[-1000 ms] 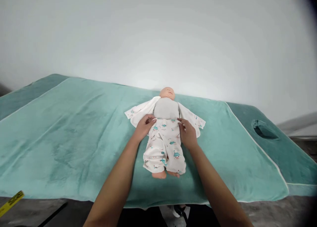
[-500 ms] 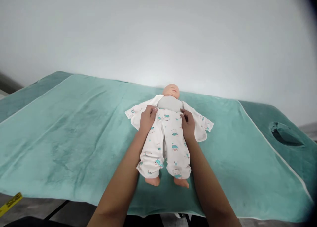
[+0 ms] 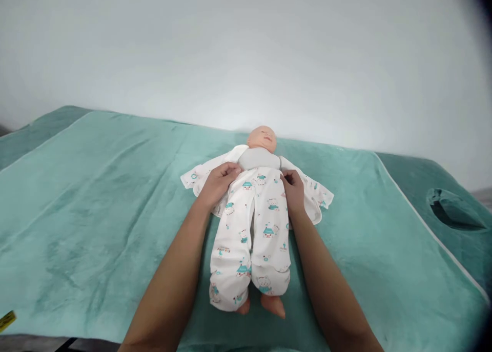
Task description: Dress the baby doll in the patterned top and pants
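Note:
A baby doll (image 3: 262,139) lies on its back, head toward the wall, feet toward me. White printed pants (image 3: 269,203) cover its legs up to the waist, and the bare feet stick out at the cuffs. My left hand (image 3: 223,180) pinches the waistband at the doll's hip on the left. On the other side, my right hand (image 3: 292,185) has its fingers curled on the waistband. A white printed jacket (image 3: 202,171) is spread open beneath the doll, its sleeves out to both sides. The grey torso (image 3: 259,159) shows above the pants.
A green cover (image 3: 115,203) lies over the padded table, with an oval face hole (image 3: 455,211) at the right end. The white wall (image 3: 246,49) stands directly behind. A yellow-and-black strip (image 3: 7,320) shows at the lower left corner.
The waistband has been pulled wider and smoother, and my left hand has moved outward to the left. The pants now reach lower over the feet. The view has shifted slightly.

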Demonstrator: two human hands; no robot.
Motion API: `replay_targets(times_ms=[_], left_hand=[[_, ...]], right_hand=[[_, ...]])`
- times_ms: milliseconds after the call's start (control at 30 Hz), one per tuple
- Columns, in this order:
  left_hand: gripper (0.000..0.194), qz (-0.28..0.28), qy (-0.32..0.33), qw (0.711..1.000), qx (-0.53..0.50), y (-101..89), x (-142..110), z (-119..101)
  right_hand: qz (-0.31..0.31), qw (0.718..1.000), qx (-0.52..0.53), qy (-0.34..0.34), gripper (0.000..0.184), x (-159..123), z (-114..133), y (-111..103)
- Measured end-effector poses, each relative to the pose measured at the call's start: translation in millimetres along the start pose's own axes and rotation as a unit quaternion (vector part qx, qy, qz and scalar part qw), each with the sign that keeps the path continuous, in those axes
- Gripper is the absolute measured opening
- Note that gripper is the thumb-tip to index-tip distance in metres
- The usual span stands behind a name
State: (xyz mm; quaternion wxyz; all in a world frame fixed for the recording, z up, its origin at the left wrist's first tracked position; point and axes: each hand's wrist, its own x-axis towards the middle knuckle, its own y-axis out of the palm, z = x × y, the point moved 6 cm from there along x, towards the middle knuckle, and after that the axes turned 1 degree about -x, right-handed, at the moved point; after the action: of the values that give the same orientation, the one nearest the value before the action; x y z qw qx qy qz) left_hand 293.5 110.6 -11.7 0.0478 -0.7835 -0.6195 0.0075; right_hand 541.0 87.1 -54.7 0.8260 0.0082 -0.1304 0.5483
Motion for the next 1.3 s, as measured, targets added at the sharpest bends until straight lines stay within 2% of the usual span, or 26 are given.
replay_targets(times_ms=[100,167,200,267,333,400,433,500,600,733,833,967,1067,1133,1200,1300], left_hand=[[0.027,0.096,-0.013,0.995,0.032,2.2,-5.8,-4.5],[0.022,0.104,0.0,0.992,0.066,3.0,-8.0,-1.8],[0.017,0.074,0.022,0.993,0.09,2.2,-8.4,-0.5],[0.007,-0.028,0.099,0.983,0.151,0.8,-11.4,-1.3],[0.005,-0.127,0.186,0.951,0.21,3.3,-19.0,-5.7],[0.013,-0.177,0.234,0.924,0.246,7.9,-25.1,-9.4],[0.016,-0.177,0.238,0.921,0.254,10.0,-25.6,-10.5],[0.019,-0.131,0.216,0.933,0.256,13.8,-21.5,-11.4],[0.019,-0.032,0.164,0.96,0.223,17.5,-13.6,-11.9],[0.024,0.017,0.121,0.981,0.149,15.3,-10.6,-14.5],[0.02,0.062,0.121,0.982,0.129,18.6,-12.5,-17.0],[0.021,0.081,0.144,0.976,0.141,27.8,-17.4,-20.8],[0.02,0.055,0.135,0.983,0.113,29.8,-20.3,-20.8],[0.024,0.041,0.102,0.992,0.055,25.5,-20.8,-17.7],[0.031,0.061,0.051,0.996,-0.035,20.5,-20.1,-11.8],[0.038,0.091,-0.002,0.976,-0.196,11.2,-16.9,-5.3]], right_hand=[[0.026,0.999,0.034,-0.02,0.019,-6.1,10.0,3.5],[0.056,0.998,0.026,-0.032,0.021,-8.3,15.5,6.7],[0.071,0.997,0.014,-0.039,0.022,-8.8,17.5,8.1],[0.095,0.994,-0.013,-0.061,0.021,-8.9,20.7,9.4],[0.106,0.989,-0.034,-0.097,0.02,-9.3,25.7,8.9],[0.107,0.983,-0.061,-0.14,0.017,-11.1,32.7,8.0],[0.103,0.979,-0.077,-0.158,0.015,-12.4,36.3,7.6],[0.09,0.974,-0.102,-0.179,0.012,-14.6,41.9,7.5],[0.074,0.979,-0.077,-0.174,0.013,-15.4,43.8,8.6],[0.052,0.981,-0.055,-0.181,0.014,-17.6,43.5,9.2],[0.007,0.968,-0.083,-0.236,0.01,-24.7,51.1,4.5],[-0.016,0.942,-0.106,-0.318,0.004,-34.3,61.4,2.2],[-0.007,0.939,-0.108,-0.328,0.004,-34.4,61.8,3.5],[0.002,0.943,-0.116,-0.312,0.004,-32.4,60.7,4.8],[0.013,0.946,-0.128,-0.296,0.005,-31.0,60.6,6.5],[0.036,0.956,-0.139,-0.254,0.007,-27.5,58.1,8.6]])
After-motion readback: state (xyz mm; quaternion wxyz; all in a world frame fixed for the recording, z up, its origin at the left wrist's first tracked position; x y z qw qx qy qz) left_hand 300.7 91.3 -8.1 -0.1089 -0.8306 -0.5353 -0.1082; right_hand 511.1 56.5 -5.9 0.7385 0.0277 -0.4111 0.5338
